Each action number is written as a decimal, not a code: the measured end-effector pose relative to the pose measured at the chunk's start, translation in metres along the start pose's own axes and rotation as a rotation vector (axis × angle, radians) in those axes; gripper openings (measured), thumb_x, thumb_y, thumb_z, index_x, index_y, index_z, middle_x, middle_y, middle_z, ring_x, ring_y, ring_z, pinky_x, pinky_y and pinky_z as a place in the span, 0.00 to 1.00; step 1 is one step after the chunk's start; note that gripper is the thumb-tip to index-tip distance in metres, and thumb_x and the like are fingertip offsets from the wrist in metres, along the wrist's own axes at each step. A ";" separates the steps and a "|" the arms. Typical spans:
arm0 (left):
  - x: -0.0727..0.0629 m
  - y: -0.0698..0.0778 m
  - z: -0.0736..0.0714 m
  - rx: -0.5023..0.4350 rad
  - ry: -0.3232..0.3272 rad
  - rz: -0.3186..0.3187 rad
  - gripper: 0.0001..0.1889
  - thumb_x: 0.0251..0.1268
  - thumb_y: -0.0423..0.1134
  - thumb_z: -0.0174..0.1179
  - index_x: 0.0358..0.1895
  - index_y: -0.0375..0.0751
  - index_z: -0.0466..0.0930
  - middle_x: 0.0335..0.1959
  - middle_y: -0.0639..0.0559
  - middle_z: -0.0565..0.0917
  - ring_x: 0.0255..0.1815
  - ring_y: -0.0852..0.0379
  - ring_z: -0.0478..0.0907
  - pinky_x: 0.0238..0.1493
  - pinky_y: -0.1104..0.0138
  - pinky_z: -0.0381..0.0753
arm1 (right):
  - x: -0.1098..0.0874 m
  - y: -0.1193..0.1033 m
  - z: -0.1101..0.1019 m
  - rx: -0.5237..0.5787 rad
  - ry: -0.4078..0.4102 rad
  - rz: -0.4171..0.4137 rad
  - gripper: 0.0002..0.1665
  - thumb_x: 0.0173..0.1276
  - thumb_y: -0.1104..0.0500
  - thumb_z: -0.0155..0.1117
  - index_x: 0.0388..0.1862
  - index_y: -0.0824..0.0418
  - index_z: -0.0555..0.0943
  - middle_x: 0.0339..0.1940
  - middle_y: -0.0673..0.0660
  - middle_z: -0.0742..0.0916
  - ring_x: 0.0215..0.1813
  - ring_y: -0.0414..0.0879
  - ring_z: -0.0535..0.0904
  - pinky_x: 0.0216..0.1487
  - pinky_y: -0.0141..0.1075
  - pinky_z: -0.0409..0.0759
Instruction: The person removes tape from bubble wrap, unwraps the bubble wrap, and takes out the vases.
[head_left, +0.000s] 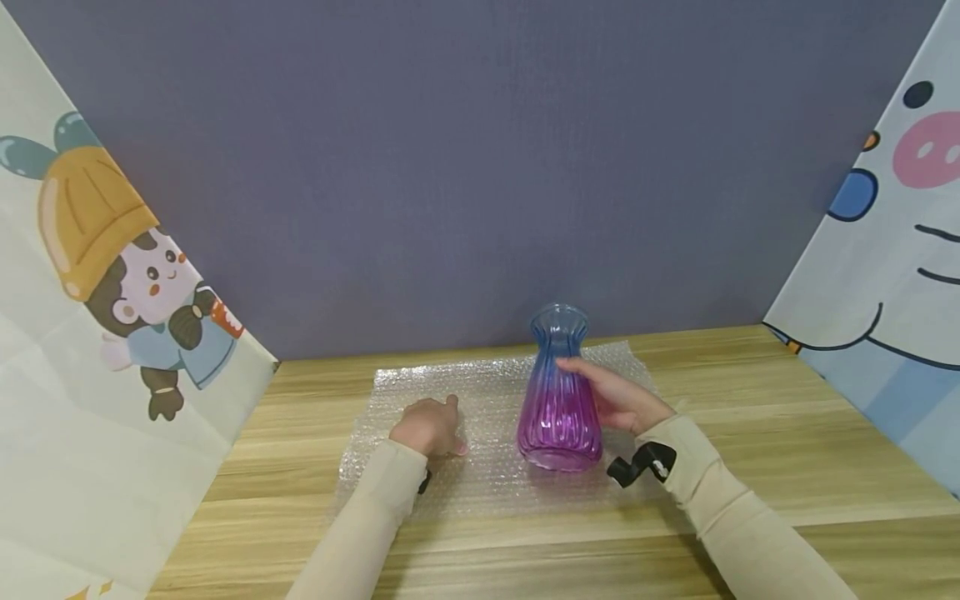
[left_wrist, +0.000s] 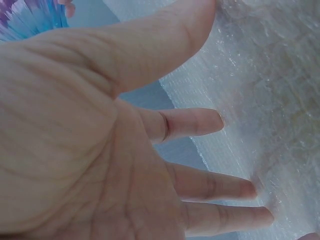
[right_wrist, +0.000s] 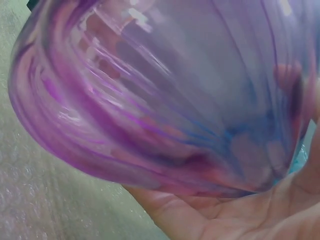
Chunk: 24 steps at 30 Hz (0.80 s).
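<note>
Blue-and-purple glass vase (head_left: 553,417) is grasped by the right hand (head_left: 618,398) above the bubble wrap (head_left: 487,417), base tilted toward the person. The left hand (head_left: 429,425) is released, fingers extended over the wrap's left portion.

Free gap left of vase (head_left: 551,408)

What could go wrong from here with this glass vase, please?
The vase may slip: only the right hand holds it, while the left hand is apart from it. If it drops, it might crack, since the bubble wrap below looks thin and see-through.
</note>
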<state>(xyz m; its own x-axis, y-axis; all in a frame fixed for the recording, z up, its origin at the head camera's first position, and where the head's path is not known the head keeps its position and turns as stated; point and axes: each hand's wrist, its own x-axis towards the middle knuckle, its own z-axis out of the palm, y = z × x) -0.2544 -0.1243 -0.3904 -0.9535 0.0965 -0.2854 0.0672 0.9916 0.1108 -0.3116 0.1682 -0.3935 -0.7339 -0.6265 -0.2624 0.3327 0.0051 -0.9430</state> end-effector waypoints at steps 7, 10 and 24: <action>-0.001 -0.001 0.000 0.005 -0.004 0.004 0.51 0.58 0.55 0.72 0.79 0.35 0.58 0.64 0.30 0.80 0.69 0.31 0.74 0.73 0.44 0.73 | -0.003 -0.002 0.001 0.008 0.002 -0.006 0.33 0.81 0.38 0.45 0.73 0.56 0.61 0.54 0.52 0.85 0.57 0.49 0.84 0.66 0.52 0.80; 0.000 -0.001 0.000 0.006 -0.006 0.001 0.51 0.58 0.55 0.72 0.79 0.35 0.58 0.64 0.29 0.80 0.69 0.31 0.74 0.73 0.44 0.73 | -0.002 -0.002 0.000 0.009 -0.006 -0.006 0.30 0.82 0.39 0.43 0.71 0.55 0.63 0.54 0.51 0.85 0.57 0.48 0.84 0.66 0.51 0.80; 0.011 0.006 -0.003 -0.005 -0.009 -0.037 0.50 0.60 0.54 0.71 0.80 0.36 0.57 0.67 0.29 0.77 0.72 0.31 0.71 0.75 0.43 0.71 | 0.007 -0.012 -0.019 -0.014 -0.014 -0.001 0.32 0.82 0.39 0.41 0.74 0.58 0.61 0.53 0.50 0.86 0.57 0.47 0.84 0.67 0.50 0.80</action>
<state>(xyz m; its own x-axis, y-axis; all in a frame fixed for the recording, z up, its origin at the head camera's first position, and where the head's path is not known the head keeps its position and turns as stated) -0.2652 -0.1177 -0.3901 -0.9527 0.0608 -0.2978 0.0308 0.9940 0.1045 -0.3320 0.1790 -0.3883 -0.7261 -0.6372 -0.2585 0.3236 0.0150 -0.9461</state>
